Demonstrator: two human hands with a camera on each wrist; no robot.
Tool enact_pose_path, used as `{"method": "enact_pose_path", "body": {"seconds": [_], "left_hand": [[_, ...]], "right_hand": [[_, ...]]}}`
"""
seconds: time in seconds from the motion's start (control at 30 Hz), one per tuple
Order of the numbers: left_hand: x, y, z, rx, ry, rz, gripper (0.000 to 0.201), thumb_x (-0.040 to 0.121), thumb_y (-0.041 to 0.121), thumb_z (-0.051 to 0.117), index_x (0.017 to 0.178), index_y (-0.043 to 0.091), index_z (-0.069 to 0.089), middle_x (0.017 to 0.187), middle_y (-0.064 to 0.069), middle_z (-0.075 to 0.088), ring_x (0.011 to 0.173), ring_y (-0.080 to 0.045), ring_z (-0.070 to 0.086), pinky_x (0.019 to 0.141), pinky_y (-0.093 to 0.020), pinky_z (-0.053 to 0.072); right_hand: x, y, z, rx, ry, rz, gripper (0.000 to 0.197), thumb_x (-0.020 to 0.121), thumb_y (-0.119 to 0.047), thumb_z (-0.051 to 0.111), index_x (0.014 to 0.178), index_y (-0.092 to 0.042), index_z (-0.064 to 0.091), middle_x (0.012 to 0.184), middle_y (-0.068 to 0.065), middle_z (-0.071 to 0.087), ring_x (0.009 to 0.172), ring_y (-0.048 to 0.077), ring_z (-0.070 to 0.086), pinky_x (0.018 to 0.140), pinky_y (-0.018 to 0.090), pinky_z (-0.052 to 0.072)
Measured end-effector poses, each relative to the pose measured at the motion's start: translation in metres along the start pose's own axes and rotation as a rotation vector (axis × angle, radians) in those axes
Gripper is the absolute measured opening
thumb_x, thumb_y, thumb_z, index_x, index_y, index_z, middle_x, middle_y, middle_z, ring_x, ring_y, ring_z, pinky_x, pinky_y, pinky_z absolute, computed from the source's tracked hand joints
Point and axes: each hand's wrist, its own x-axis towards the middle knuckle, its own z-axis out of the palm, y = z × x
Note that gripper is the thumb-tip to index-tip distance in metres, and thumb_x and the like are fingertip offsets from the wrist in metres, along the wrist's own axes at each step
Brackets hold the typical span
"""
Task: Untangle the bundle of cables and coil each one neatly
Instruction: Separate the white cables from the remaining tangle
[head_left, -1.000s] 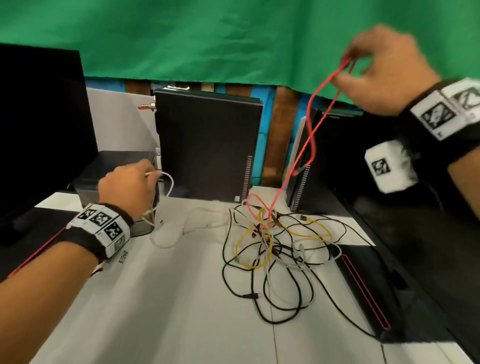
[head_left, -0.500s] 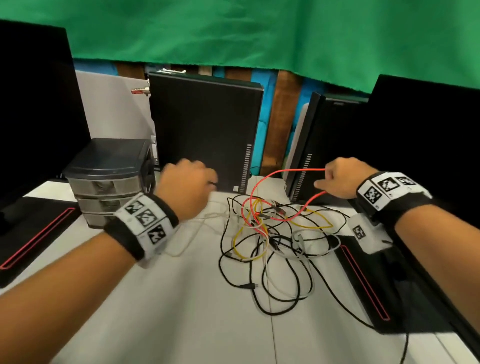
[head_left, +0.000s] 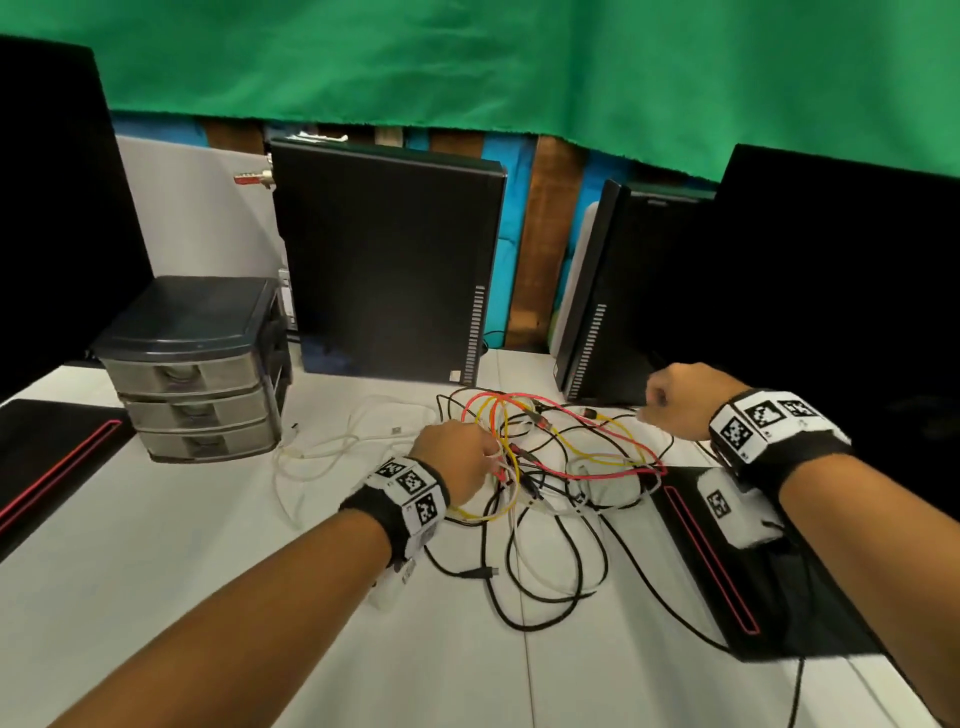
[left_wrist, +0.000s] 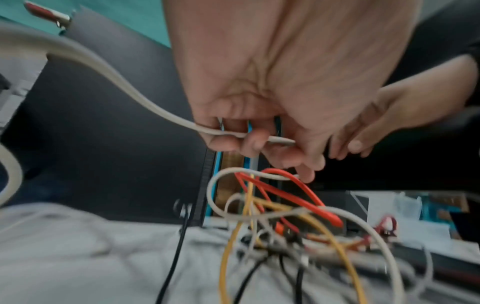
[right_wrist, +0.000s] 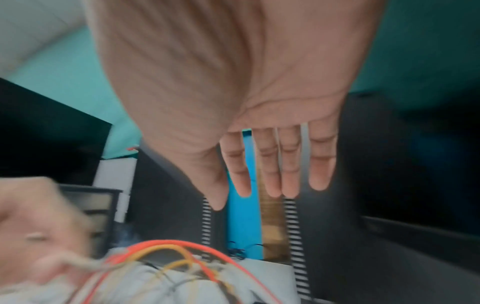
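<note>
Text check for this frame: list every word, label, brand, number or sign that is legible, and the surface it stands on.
No readable words, brands or numbers.
Left wristband: black-and-white square marker patterns, no letters; the small print beneath is too small to read.
Right wristband: marker patterns only.
White block under the right wrist: one marker pattern, no text.
Computer tower: small sticker near its lower corner, too small to read.

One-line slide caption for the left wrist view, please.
Left hand pinches a white cable above a blurred tangle of red, yellow, white and black cables.

Left hand (right_wrist: 39, 230) blurred – its fingers (head_left: 480, 449) hidden behind knuckles.
</note>
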Motion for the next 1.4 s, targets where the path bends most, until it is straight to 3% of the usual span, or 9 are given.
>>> {"method": "enact_pose_path", "body": {"seconds": [0.07, 0.17, 0.27, 0.37, 0.47, 0.7, 0.93, 1.07, 1.4], "left_hand": [[-0.006, -0.003, -0.014, -0.136, 0.026, 0.06, 0.03, 0.101, 0.041, 0.049, 0.112, 0.029, 0.074, 0.115, 0.007, 0.072, 0.104, -0.016, 0.064, 0.091, -0.036, 0.051], [-0.017, -0.002, -0.05, -0.201, 0.115, 0.157, 0.029, 0.1, 0.048, 0.05, 0.116, 0.037, 0.072, 0.115, 0.013, 0.072, 0.1, -0.009, 0.064, 0.091, -0.034, 0.052], [-0.028, -0.002, -0.082, -0.215, 0.187, 0.223, 0.027, 0.099, 0.045, 0.053, 0.118, 0.039, 0.071, 0.112, 0.02, 0.071, 0.096, -0.003, 0.061, 0.083, -0.024, 0.049], [-0.04, -0.008, -0.103, -0.19, 0.216, 0.259, 0.027, 0.099, 0.042, 0.053, 0.119, 0.038, 0.07, 0.097, 0.026, 0.061, 0.084, 0.002, 0.055, 0.073, -0.01, 0.037], [-0.05, -0.019, -0.116, -0.236, 0.257, 0.248, 0.023, 0.098, 0.039, 0.057, 0.114, 0.036, 0.073, 0.09, 0.025, 0.062, 0.078, 0.008, 0.055, 0.071, -0.015, 0.039], [-0.067, -0.053, -0.109, -0.466, 0.3, 0.148, 0.014, 0.094, 0.035, 0.065, 0.101, 0.039, 0.077, 0.094, 0.022, 0.074, 0.091, 0.0, 0.067, 0.089, -0.038, 0.055], [-0.071, -0.052, -0.099, -0.286, 0.455, 0.15, 0.014, 0.094, 0.04, 0.063, 0.097, 0.041, 0.077, 0.073, 0.029, 0.06, 0.081, 0.001, 0.056, 0.073, -0.02, 0.04], [-0.07, -0.053, -0.091, -0.158, 0.47, 0.099, 0.014, 0.093, 0.04, 0.064, 0.096, 0.037, 0.078, 0.071, 0.024, 0.06, 0.075, -0.005, 0.057, 0.069, -0.025, 0.042], [-0.091, -0.12, -0.078, -0.271, 0.45, -0.426, 0.014, 0.092, 0.039, 0.062, 0.085, 0.045, 0.072, 0.089, 0.007, 0.073, 0.089, -0.023, 0.066, 0.076, -0.033, 0.049]], "right_hand": [[-0.009, -0.021, -0.004, 0.036, 0.074, -0.136, 0.013, 0.091, -0.037, 0.061, 0.095, -0.025, 0.063, 0.1, 0.001, 0.065, 0.09, 0.02, 0.062, 0.078, 0.037, 0.055], [-0.015, -0.058, -0.007, 0.189, 0.115, -0.345, 0.045, 0.095, -0.026, 0.061, 0.139, -0.027, 0.052, 0.137, 0.001, 0.055, 0.127, 0.024, 0.051, 0.103, 0.04, 0.047], [-0.006, -0.085, -0.007, 0.29, 0.049, -0.451, 0.069, 0.094, -0.02, 0.059, 0.154, -0.035, 0.028, 0.156, -0.007, 0.037, 0.144, 0.019, 0.034, 0.115, 0.044, 0.037], [-0.003, -0.096, -0.006, 0.302, 0.043, -0.524, 0.06, 0.095, -0.027, 0.058, 0.149, -0.038, 0.036, 0.151, -0.009, 0.044, 0.14, 0.015, 0.039, 0.111, 0.045, 0.042], [-0.016, -0.102, -0.019, 0.334, 0.179, -0.578, 0.019, 0.097, -0.038, 0.057, 0.111, -0.032, 0.068, 0.105, -0.012, 0.067, 0.102, 0.012, 0.061, 0.087, 0.039, 0.054], [-0.015, -0.077, -0.045, 0.489, 0.289, -0.431, 0.033, 0.096, -0.044, 0.059, 0.075, -0.023, 0.073, 0.063, -0.003, 0.063, 0.063, 0.015, 0.059, 0.064, 0.039, 0.055], [-0.01, -0.082, -0.052, 0.511, 0.438, -0.174, 0.045, 0.099, -0.046, 0.054, 0.06, -0.024, 0.062, 0.059, -0.005, 0.056, 0.062, 0.02, 0.058, 0.058, 0.03, 0.049], [0.003, -0.073, -0.066, 0.597, 0.564, -0.001, 0.042, 0.096, -0.048, 0.055, 0.074, -0.016, 0.072, 0.07, 0.004, 0.066, 0.073, 0.031, 0.064, 0.065, 0.033, 0.051], [0.012, 0.015, -0.084, 0.813, 0.723, 0.334, 0.038, 0.095, -0.039, 0.06, 0.089, -0.005, 0.077, 0.088, 0.017, 0.073, 0.088, 0.036, 0.068, 0.081, 0.038, 0.054]]}}
